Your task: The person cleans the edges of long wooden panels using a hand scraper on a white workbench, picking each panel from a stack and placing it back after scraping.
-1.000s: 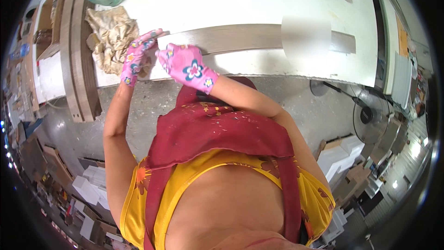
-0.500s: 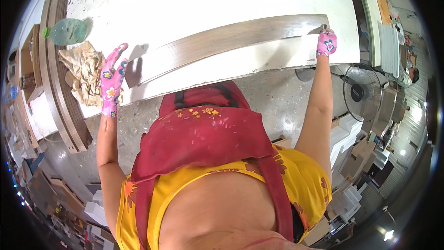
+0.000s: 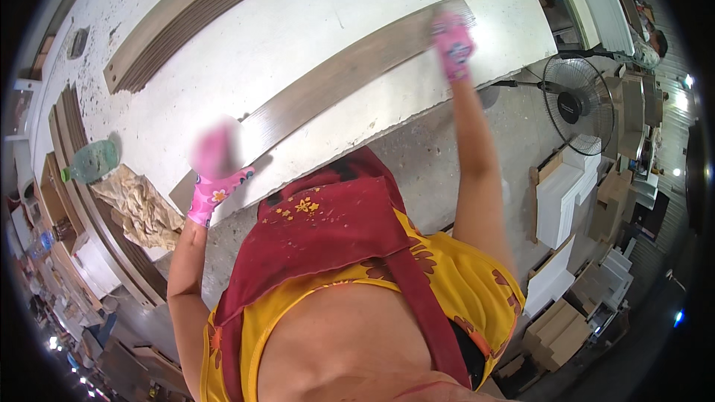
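A long, thin grey-brown wooden plank (image 3: 335, 74) lies slantwise on the white worktable (image 3: 357, 115). My left hand (image 3: 212, 179), in a pink flowered glove, is over the plank's left part. Its thumb is stretched out to the right, while the other fingers are blurred. Near the far right end of the plank is my right hand (image 3: 453, 45), in a matching glove and smeared by motion. Its fingers look curled against the wood, and whatever is under them is hidden.
Stacked planks (image 3: 201, 18) lie behind the work plank. At the left are a greenish plastic bottle (image 3: 95, 161), a crumpled beige cloth (image 3: 138, 205) and more stacked planks (image 3: 112, 231). A black fan (image 3: 572, 106) stands right of the table, with white boxes (image 3: 570, 193) below.
My view has turned, so the table and plank look more slanted. My left hand has come from beside the plank onto it. My right hand, earlier pinching a small dark block, has moved left and inward.
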A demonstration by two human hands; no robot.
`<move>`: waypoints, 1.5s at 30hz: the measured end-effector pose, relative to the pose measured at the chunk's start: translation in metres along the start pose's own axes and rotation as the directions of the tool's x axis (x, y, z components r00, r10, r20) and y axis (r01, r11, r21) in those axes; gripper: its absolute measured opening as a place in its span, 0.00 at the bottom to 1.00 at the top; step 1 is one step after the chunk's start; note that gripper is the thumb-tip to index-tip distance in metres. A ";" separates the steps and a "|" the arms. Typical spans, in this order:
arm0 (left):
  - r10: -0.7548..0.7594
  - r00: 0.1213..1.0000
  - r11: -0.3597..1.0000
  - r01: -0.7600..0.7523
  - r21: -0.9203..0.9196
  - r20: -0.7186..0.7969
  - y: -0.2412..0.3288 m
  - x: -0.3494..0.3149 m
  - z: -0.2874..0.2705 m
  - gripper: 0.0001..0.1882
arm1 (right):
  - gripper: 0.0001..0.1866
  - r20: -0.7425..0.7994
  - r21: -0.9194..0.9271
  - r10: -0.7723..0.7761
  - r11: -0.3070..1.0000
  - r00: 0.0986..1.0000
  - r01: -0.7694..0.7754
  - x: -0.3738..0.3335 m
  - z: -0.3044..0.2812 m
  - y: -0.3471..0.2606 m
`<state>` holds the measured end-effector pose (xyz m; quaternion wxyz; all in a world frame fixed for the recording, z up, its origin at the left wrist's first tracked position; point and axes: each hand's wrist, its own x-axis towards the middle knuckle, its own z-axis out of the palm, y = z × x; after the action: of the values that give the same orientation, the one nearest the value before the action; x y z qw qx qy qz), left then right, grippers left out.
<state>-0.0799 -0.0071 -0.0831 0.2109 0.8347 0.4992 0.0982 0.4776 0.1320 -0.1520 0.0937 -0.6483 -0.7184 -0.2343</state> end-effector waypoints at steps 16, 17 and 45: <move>-0.035 0.998 0.991 0.028 0.129 0.047 0.026 0.053 -0.044 0.46 | 0.13 0.309 0.813 0.840 0.010 0.446 -0.583 -0.073 -0.019 -0.004; -0.057 0.993 0.998 0.053 0.047 0.107 0.028 0.061 -0.050 0.42 | 0.13 0.304 0.759 0.850 0.058 0.431 -0.649 -0.074 -0.018 0.000; 0.151 0.614 0.508 0.624 -0.593 0.775 0.063 0.044 -0.081 0.42 | 0.15 0.241 0.568 0.772 0.379 0.588 -0.730 -0.074 -0.013 0.002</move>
<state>-0.0389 0.0262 0.0160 0.7751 0.5021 0.3779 -0.0656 0.4883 0.0604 -0.1725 0.4175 -0.8252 -0.3757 0.0606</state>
